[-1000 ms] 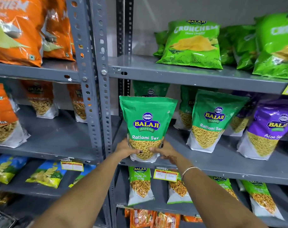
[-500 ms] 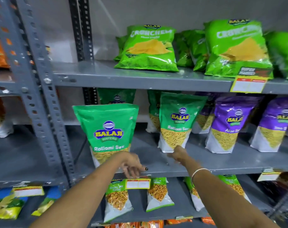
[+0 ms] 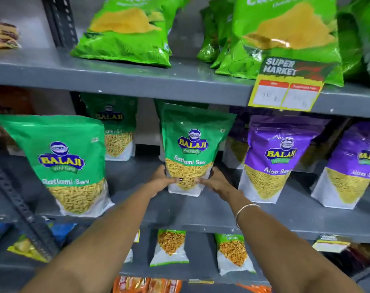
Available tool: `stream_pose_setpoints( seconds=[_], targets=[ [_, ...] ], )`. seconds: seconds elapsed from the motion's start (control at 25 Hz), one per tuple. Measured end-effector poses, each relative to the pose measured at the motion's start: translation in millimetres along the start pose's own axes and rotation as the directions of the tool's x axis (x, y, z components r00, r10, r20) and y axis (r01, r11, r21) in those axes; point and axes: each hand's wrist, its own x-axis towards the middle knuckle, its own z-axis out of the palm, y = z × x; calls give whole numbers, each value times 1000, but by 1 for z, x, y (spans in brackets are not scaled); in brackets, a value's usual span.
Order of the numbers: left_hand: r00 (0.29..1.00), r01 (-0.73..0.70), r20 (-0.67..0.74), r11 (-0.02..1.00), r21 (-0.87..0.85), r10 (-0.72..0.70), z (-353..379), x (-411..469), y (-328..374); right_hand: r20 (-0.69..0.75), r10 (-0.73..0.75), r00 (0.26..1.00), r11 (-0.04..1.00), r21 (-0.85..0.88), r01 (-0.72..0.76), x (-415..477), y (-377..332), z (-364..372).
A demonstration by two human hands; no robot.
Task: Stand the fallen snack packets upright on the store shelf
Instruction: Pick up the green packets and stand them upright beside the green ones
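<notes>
A green Ratlami Sev packet (image 3: 192,144) stands upright in the middle of the grey middle shelf (image 3: 201,210). My left hand (image 3: 161,180) grips its lower left corner and my right hand (image 3: 215,182) grips its lower right corner. Another green Ratlami Sev packet (image 3: 61,163) stands upright at the shelf's front left, free of my hands. A third green packet (image 3: 116,132) stands behind it. Two purple Aloo Sev packets (image 3: 275,157) (image 3: 353,166) stand upright to the right.
The top shelf (image 3: 137,81) carries light green chip bags (image 3: 127,32) and a yellow price tag (image 3: 287,89) hanging from its edge. The shelf below holds small packets (image 3: 169,248). A perforated steel upright (image 3: 17,199) runs down the left side.
My hands have left the front-left green packet, reached to the right and closed on the base of the middle green packet. The camera has moved closer and to the right.
</notes>
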Motion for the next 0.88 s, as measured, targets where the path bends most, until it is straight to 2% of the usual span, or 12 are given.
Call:
stream_pose_setpoints(
  seconds=[0.12,0.24,0.6,0.88],
  targets=[
    [998,33,-61,999,20,-31,-1,-13,-1,-61,-8,998,1000,13,9,-17,-1,4],
    [998,50,-29,993,103,-48,-7,-31,-6,-92,-13,996,997,-74,6,-46,-3,5],
    [998,48,21,970,237,-55,-25,-73,-22,-109,-37,993,993,-113,24,-106,-12,21],
    [996,-41,91,969,246,19,-30,-77,-16,-131,53,990,996,-59,-62,-106,-9,28]
  ],
)
